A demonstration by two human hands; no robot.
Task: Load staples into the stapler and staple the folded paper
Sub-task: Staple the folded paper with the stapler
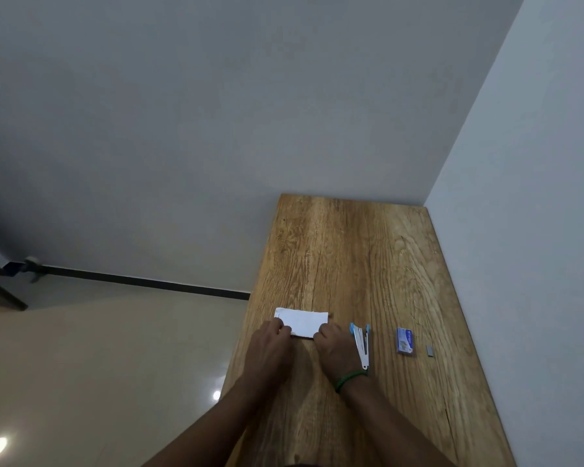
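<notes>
Squarely between both hands point(272, 345) point(332, 345), folded paper point(305, 319)

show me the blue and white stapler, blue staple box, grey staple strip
blue and white stapler point(361, 343): head view, white arm
blue staple box point(405, 340): head view, top face
grey staple strip point(429, 350): head view, its middle

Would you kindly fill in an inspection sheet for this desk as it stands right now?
Surface: wooden table, set into a wall corner.
Job's things: folded paper; stapler lying open to its right; staple box further right; staple strip beside the box.
Clutter: nothing seen.
Hands: left hand and right hand grip the paper's near corners; green wristband on the right.
Cables: nothing seen.
Surroundings: grey walls, pale floor, dark skirting.
</notes>
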